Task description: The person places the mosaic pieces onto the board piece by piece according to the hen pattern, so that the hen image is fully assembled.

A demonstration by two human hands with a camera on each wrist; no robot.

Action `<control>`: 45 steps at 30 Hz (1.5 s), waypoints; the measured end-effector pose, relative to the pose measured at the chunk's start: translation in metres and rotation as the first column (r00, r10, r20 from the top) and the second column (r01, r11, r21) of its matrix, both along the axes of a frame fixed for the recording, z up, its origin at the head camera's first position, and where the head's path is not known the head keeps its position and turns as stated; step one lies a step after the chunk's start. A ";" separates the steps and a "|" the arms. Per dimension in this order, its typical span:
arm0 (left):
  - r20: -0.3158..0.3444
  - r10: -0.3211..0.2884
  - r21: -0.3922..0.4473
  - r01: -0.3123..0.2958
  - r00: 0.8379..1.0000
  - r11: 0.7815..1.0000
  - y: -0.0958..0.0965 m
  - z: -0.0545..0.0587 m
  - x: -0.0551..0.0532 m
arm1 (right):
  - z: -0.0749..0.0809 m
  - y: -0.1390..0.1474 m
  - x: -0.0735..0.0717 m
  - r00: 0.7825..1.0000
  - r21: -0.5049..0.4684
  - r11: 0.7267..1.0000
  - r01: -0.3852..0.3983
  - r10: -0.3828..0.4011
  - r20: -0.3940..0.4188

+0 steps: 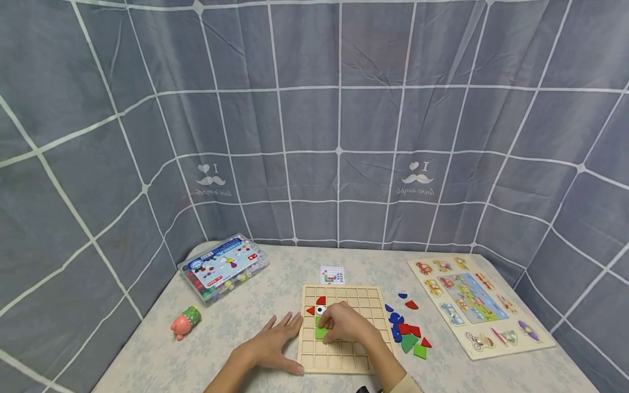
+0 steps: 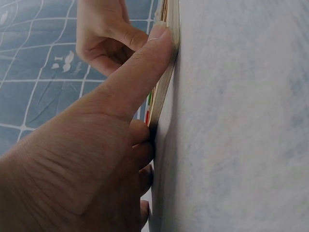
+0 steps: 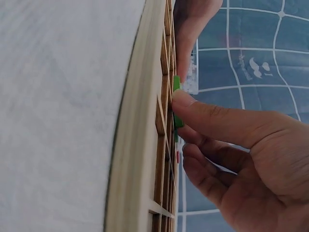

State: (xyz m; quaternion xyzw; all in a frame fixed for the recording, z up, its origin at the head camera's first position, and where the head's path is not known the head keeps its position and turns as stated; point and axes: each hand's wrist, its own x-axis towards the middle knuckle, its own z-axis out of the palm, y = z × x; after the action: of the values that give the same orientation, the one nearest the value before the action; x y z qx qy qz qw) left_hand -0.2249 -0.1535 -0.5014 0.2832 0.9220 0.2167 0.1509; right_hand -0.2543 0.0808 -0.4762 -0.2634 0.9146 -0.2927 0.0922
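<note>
Beyond the board [image 1: 361,299], the curtain [image 1: 363,180] shows mirrored "love simple".

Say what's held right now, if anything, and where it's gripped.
Right hand pinches a green tile, thumb on its near edge; opposite contact hidden. Left hand merely touches the board.

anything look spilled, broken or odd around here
Nothing looks spilled or damaged. One oddity: the lettering on the curtain reads backwards, as if hung wrong side out. The loose coloured pieces right of the grid board just lie jumbled.
</note>
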 end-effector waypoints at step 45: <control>0.007 0.001 -0.024 -0.001 1.000 1.000 0.000 0.002 0.000 | 0.000 0.010 0.001 0.999 -0.029 0.999 0.032 -0.030 0.044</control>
State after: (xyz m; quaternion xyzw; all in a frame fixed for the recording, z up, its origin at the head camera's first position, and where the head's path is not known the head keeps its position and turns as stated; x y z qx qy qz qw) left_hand -0.2249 -0.1532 -0.4998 0.2804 0.9241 0.2067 0.1572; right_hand -0.2534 0.0907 -0.4762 -0.2439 0.9119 -0.3133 0.1038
